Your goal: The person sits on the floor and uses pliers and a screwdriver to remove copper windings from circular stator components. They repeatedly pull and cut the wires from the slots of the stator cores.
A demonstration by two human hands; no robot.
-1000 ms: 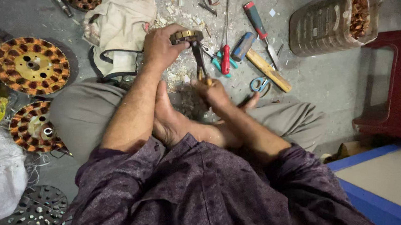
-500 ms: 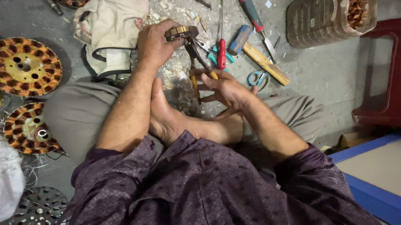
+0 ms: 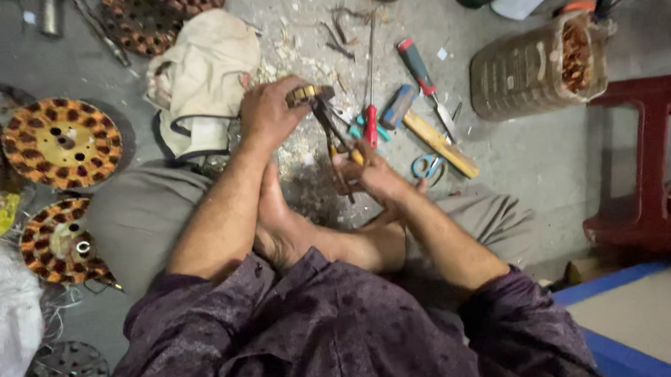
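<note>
a small brass-coloured part (image 3: 306, 94) is held in the left hand (image 3: 270, 113), fingers closed round it, above the debris-strewn floor (image 3: 282, 18). pliers (image 3: 335, 134) are gripped at the handles by the right hand (image 3: 376, 177), fingers wrapped shut; the tips are set at the part. judged best practice: the part is to be kept steady and the pull made in line with the pliers, away from the bare foot (image 3: 280, 220) just below. screwdrivers (image 3: 421, 78) and scissors (image 3: 427, 167) lie just beside.

Shirt (image 3: 320, 350) is dark purple, trousers (image 3: 138, 228) grey. Discs (image 3: 61, 142) are orange with brown spots. Screwdriver (image 3: 370, 125) has a red handle, scissors (image 3: 427, 166) blue, stool (image 3: 662, 168) dark red, cloth (image 3: 201, 77) cream.
</note>
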